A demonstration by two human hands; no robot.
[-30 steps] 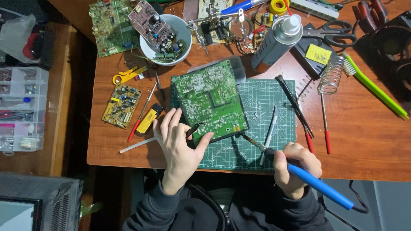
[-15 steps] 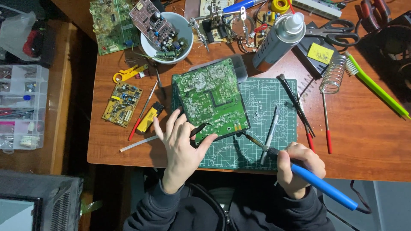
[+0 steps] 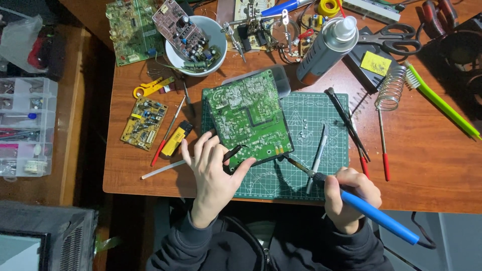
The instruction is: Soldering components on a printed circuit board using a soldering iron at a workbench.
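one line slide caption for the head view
Left hand steadies a green circuit board while right hand brings a blue soldering iron to its edge.
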